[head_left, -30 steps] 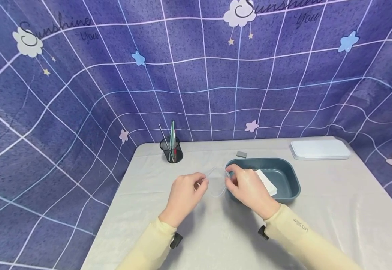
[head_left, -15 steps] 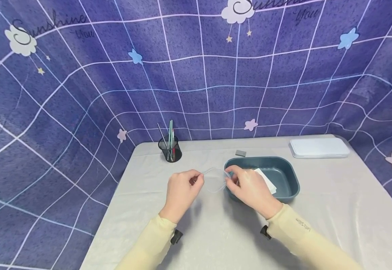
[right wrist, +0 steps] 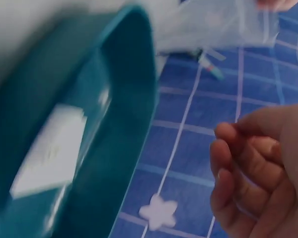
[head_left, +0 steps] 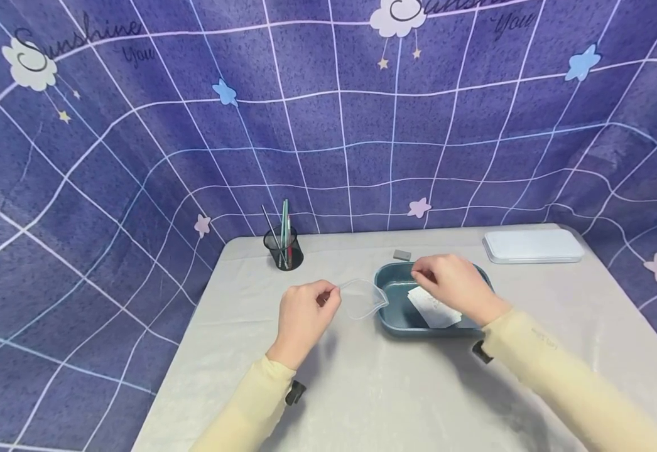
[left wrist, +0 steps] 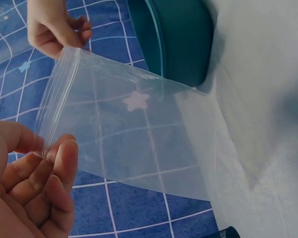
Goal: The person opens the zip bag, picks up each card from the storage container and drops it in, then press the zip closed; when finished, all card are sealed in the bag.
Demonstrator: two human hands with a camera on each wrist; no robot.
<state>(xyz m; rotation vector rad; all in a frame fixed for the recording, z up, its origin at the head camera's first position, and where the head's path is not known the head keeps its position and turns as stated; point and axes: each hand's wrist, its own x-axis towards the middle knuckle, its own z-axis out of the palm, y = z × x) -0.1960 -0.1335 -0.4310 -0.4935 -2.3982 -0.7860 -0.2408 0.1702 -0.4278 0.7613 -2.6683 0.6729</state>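
My left hand (head_left: 307,323) pinches the edge of a clear zip-top plastic bag (head_left: 359,299) between thumb and forefinger. In the left wrist view, that bag (left wrist: 124,124) hangs flat, its ridged zip strip running up from the fingertips. My right hand (head_left: 457,285) is over the blue-green basin (head_left: 407,332), apart from the bag. Seen from the right wrist, its fingers (right wrist: 226,156) are loosely curled and hold nothing. A few white paper slips (head_left: 431,307) with faint writing lie in the basin, partly hidden behind the right hand.
Behind the basin lies a small grey block (head_left: 402,255) on the light-covered table (head_left: 374,395). A black mesh pen cup (head_left: 285,256) with several pens stands at the back left. At the back right is a flat white case (head_left: 534,246). A patterned purple curtain (head_left: 317,125) encloses the table.
The right hand has let go of the bag's edge and moved right, over the basin, uncovering more of the slips. The left hand still pinches the bag, nearly in place.
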